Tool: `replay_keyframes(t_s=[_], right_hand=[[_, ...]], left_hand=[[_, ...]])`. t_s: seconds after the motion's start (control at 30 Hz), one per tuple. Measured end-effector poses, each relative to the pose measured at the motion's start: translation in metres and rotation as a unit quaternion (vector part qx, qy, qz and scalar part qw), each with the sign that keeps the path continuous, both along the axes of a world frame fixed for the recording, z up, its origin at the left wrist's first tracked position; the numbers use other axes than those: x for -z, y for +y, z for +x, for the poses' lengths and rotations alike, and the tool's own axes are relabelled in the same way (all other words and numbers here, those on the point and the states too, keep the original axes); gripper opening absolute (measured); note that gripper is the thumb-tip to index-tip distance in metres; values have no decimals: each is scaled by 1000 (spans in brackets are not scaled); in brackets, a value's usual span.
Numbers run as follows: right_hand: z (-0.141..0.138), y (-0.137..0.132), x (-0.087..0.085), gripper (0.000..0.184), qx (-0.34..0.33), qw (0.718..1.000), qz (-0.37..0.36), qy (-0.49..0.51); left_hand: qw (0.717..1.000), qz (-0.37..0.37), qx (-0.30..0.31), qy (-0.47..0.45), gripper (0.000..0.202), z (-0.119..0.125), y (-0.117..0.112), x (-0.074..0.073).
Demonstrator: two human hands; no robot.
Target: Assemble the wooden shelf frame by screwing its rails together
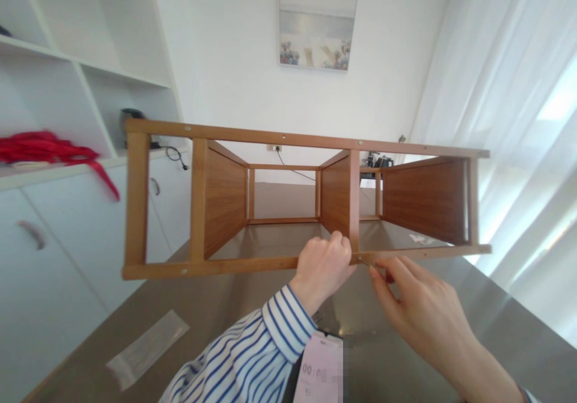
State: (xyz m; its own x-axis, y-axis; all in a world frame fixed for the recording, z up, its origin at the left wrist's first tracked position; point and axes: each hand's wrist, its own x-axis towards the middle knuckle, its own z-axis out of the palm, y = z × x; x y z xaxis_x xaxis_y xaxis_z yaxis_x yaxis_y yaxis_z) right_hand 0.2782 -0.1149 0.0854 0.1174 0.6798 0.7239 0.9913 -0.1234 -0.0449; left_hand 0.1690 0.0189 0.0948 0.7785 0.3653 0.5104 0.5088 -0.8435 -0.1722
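A brown wooden shelf unit (252,266) lies on its side on the grey table, with its slatted shelf boards (228,198) standing upright between the rails. My left hand (322,264) is closed round the near rail, just left of the joint with a crosspiece (354,198). Right of that joint, my right hand (421,301) pinches a thin metal hex key (364,262). The key's far end meets the rail at a fastener hole; the fit inside cannot be seen. Round metal screw heads (184,271) show along the rails.
A clear plastic bag (148,349) lies at the table's left. A phone (318,367) with a lit screen is near my left sleeve. White cabinets (67,258) with red ribbon (49,147) stand left. Sheer curtains (518,168) hang right.
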Motion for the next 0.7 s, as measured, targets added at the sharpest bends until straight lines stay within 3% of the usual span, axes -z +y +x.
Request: replay_keyframes(t_s=[0.33,0.4,0.5,0.57,0.6,0.7], right_hand=[[2,7,-11,21,-98,992,-77,-1],[1,7,-12,23,-121,988,-91,39],[-1,10,-9,20,-132,969,-89,191],[-5,14,-4,16,-124,929,-64,342],[-7,16,0,13,-123,895,-48,426],[-13,18,7,16,-150,753,-2,641]], left_hand=[[1000,-2,2,-12,26,0,-1,0],[1000,1,2,-13,27,-1,-1,0],[1000,3,3,-10,28,-1,-1,0],[1000,5,6,-6,29,-1,-1,0],[1000,6,7,-5,28,-1,-1,0],[1000,4,9,-3,26,-1,-1,0]])
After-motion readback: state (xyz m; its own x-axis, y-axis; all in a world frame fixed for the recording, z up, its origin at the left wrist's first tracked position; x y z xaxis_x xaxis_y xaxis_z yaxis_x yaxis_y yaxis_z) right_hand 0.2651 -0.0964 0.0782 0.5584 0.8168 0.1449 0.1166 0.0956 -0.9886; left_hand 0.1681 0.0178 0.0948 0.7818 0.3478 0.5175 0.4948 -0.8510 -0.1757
